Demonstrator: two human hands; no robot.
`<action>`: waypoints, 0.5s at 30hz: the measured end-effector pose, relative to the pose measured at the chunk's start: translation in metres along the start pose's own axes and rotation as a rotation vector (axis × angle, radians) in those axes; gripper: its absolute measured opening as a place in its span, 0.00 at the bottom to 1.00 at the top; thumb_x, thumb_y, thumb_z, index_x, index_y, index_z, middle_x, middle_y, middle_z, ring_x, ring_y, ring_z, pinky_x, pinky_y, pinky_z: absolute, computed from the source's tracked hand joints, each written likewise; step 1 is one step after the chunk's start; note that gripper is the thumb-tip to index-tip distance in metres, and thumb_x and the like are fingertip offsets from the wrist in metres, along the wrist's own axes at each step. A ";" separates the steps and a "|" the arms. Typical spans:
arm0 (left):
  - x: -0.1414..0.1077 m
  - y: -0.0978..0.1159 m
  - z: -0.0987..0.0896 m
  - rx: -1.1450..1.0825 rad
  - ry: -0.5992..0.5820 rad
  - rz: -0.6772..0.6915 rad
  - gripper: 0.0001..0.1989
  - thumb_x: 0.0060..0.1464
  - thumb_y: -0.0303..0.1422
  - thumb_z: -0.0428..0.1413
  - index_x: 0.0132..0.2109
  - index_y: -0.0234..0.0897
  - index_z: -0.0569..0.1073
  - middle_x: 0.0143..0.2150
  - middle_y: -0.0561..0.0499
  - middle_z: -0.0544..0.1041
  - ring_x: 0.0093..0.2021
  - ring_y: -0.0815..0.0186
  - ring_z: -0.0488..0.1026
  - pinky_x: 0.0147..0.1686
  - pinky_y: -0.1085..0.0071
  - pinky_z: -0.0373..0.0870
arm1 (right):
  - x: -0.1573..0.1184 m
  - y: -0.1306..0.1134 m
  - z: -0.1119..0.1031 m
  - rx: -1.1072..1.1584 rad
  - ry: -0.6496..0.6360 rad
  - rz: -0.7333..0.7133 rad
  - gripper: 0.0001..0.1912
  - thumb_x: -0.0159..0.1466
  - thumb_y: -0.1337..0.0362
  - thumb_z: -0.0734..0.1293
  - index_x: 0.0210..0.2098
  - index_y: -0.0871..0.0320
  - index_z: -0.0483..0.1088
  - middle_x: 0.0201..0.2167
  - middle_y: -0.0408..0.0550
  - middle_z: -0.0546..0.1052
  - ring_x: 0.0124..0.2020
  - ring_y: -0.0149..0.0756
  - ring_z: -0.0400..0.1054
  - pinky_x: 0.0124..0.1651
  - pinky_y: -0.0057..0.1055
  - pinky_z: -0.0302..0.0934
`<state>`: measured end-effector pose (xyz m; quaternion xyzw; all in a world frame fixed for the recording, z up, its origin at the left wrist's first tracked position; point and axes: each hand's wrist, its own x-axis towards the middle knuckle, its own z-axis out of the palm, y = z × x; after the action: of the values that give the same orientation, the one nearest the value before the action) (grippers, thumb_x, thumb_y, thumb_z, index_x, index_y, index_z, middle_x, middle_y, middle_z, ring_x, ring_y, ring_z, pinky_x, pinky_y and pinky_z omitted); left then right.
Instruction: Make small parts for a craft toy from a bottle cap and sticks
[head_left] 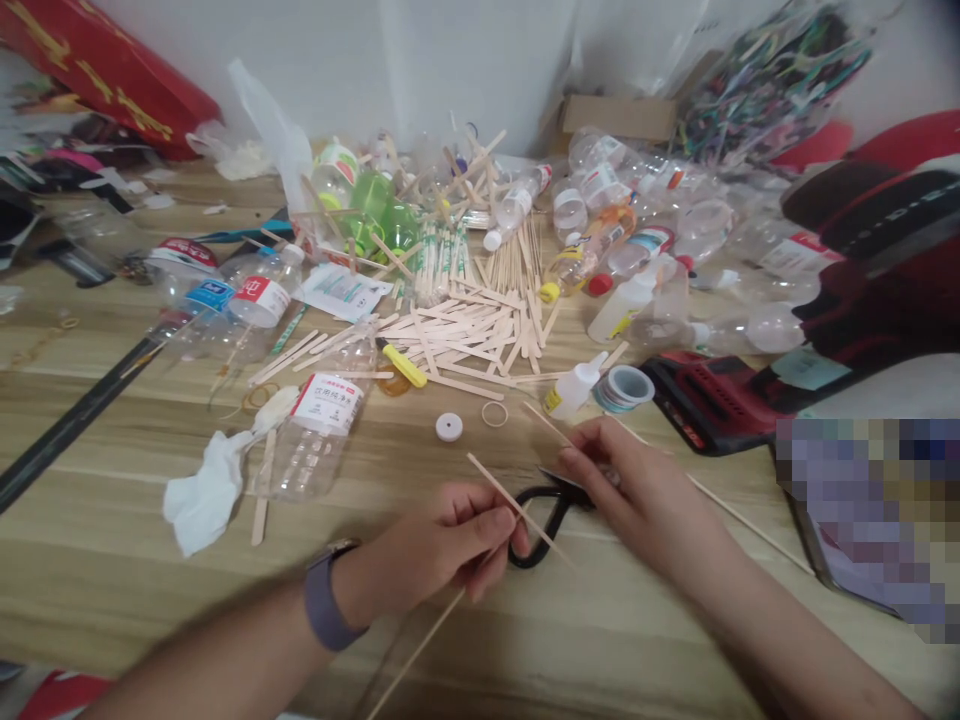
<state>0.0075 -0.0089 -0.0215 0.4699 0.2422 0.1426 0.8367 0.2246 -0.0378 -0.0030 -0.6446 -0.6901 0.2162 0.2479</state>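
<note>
My left hand (pixel 450 545), with a watch on its wrist, pinches a narrow wooden craft stick (pixel 491 476) between thumb and fingers. A thin skewer (pixel 416 650) runs from under this hand toward the table's front edge; whether the fingers grip it too I cannot tell. My right hand (pixel 634 485) is closed, and another slim wooden stick (pixel 546 424) sticks out from its fingertips. Black-handled scissors (pixel 553 535) lie between the hands, partly hidden by my right fingers. Just beyond are a white cap (pixel 449 427) and a rubber band (pixel 494 413).
A pile of craft sticks (pixel 457 335) spreads across the middle. Around it stand plastic bottles (pixel 319 440), a small glue bottle (pixel 576 388), a yellow cutter (pixel 403 363) and a roll (pixel 624 388). A red-black power tool (pixel 697 405) and a tablet (pixel 832 540) sit right.
</note>
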 end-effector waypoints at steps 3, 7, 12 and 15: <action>0.000 0.000 0.001 -0.005 0.003 -0.012 0.21 0.57 0.52 0.54 0.33 0.35 0.69 0.14 0.61 0.61 0.14 0.75 0.53 0.17 0.75 0.48 | -0.006 -0.017 0.004 0.173 -0.020 -0.034 0.08 0.68 0.58 0.56 0.34 0.52 0.59 0.21 0.41 0.73 0.20 0.34 0.67 0.22 0.29 0.59; 0.000 0.001 0.000 -0.011 0.018 0.010 0.22 0.58 0.52 0.53 0.33 0.36 0.68 0.14 0.61 0.61 0.14 0.75 0.54 0.17 0.75 0.48 | -0.012 -0.028 0.014 0.232 0.020 -0.083 0.07 0.69 0.60 0.56 0.36 0.54 0.62 0.19 0.39 0.70 0.18 0.32 0.64 0.20 0.27 0.57; 0.001 0.001 0.001 -0.031 0.008 0.006 0.22 0.57 0.53 0.53 0.33 0.36 0.68 0.15 0.61 0.62 0.14 0.75 0.53 0.17 0.75 0.49 | -0.016 -0.025 0.019 0.297 -0.039 -0.036 0.13 0.70 0.59 0.56 0.41 0.56 0.70 0.20 0.39 0.70 0.19 0.31 0.65 0.20 0.25 0.58; 0.001 0.001 0.002 -0.020 0.030 -0.002 0.22 0.58 0.53 0.53 0.33 0.36 0.67 0.14 0.62 0.61 0.13 0.75 0.53 0.17 0.75 0.49 | -0.019 -0.024 0.017 0.294 -0.038 -0.041 0.12 0.70 0.60 0.57 0.40 0.56 0.70 0.19 0.39 0.71 0.18 0.30 0.65 0.19 0.25 0.56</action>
<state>0.0094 -0.0094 -0.0199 0.4591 0.2536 0.1511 0.8379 0.1959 -0.0579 -0.0024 -0.5828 -0.6687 0.3219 0.3311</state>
